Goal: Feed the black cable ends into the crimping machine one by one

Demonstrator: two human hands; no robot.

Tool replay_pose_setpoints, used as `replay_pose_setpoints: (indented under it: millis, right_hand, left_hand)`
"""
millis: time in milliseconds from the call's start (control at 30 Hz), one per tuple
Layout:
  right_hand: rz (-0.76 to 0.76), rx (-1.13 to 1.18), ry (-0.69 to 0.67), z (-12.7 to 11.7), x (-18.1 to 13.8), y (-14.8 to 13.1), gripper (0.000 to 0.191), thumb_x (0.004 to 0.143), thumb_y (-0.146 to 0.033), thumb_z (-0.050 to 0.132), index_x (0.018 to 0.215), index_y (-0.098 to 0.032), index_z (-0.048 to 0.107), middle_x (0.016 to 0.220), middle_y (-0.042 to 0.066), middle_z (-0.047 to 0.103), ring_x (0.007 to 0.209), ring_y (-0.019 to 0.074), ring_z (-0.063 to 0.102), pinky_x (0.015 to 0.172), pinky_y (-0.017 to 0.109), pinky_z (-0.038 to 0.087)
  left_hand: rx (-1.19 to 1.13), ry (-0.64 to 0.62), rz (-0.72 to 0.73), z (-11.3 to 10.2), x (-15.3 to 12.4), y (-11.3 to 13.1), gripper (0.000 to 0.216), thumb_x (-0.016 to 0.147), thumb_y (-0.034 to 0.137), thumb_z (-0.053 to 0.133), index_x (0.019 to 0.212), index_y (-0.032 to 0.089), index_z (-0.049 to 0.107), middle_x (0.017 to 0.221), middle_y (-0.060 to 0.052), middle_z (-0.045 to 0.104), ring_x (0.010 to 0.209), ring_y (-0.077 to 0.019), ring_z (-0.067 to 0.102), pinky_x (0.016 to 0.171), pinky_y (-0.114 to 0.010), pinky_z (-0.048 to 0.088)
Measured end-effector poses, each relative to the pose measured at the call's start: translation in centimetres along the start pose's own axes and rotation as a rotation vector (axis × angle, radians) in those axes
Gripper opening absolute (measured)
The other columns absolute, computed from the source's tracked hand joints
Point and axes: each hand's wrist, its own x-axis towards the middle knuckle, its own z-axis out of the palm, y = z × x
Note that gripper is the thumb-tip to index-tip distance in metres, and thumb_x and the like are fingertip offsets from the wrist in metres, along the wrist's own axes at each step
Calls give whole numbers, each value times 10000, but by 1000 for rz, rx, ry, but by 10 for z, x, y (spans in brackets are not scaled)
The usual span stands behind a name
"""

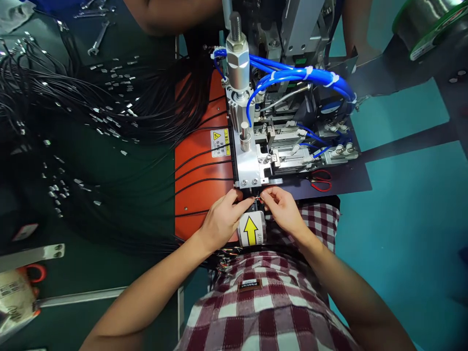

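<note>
At centre frame I pinch wires [259, 198] with my right hand [283, 209]; my left hand [222, 217] touches them, its grip I cannot tell

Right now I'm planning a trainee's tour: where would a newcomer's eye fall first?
Bright blue tubes arch over the metal machine at upper centre, and an orange panel crossed by black cables lies to its left. Just above the yellow arrow, the left hand and right hand nearly meet at thin wires.
</note>
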Motion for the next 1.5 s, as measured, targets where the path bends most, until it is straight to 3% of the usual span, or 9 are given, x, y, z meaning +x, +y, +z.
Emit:
replay_pose_setpoints:
  millis: [800, 1167, 1333, 1433, 1500]
  right_hand:
    - [37, 89, 11, 4, -2, 0, 275, 837, -432, 582, 739, -176, 553, 661, -13, 549, 556, 116, 499, 551, 253, 423]
    - [90, 49, 117, 12, -5, -6, 263, 821, -432, 583, 741, -186, 540, 618, -19, 544, 526, 125, 499, 528, 258, 404]
    - [131, 126, 49, 13, -6, -5, 279, 835, -428, 549, 694, -190, 514, 569, -32, 506, 507, 122, 477, 524, 257, 395]
    - [70, -9, 155, 14, -8, -4, 242, 845, -406, 548, 736, -190, 538, 607, -19, 534, 541, 130, 493, 528, 255, 383]
    - [68, -14, 154, 14, -8, -3, 243, 849, -405, 550, 740, -188, 541, 608, -21, 532, 544, 128, 490, 527, 253, 372]
  left_hand:
    - [-4, -23, -31, 2, -2, 2, 311, 924, 172, 409, 1113, 137, 653, 902, -100, 543, 814, -180, 573, 696, -297, 539]
    - [32, -33, -44, 3, -2, 2, 313, 918, 175, 406, 1119, 155, 645, 910, -96, 540, 805, -180, 564, 683, -300, 536]
    - [81, -24, 4, 3, -1, 3, 315, 923, 175, 401, 1092, 110, 658, 888, -117, 543, 777, -196, 553, 647, -317, 526]
    - [114, -27, 23, 3, -2, 3, 308, 916, 148, 405, 1083, 95, 659, 892, -128, 551, 786, -202, 553, 647, -322, 525]
    - [116, -28, 23, 3, -2, 3, 309, 913, 132, 403, 1091, 99, 654, 901, -128, 553, 802, -202, 555, 656, -322, 528]
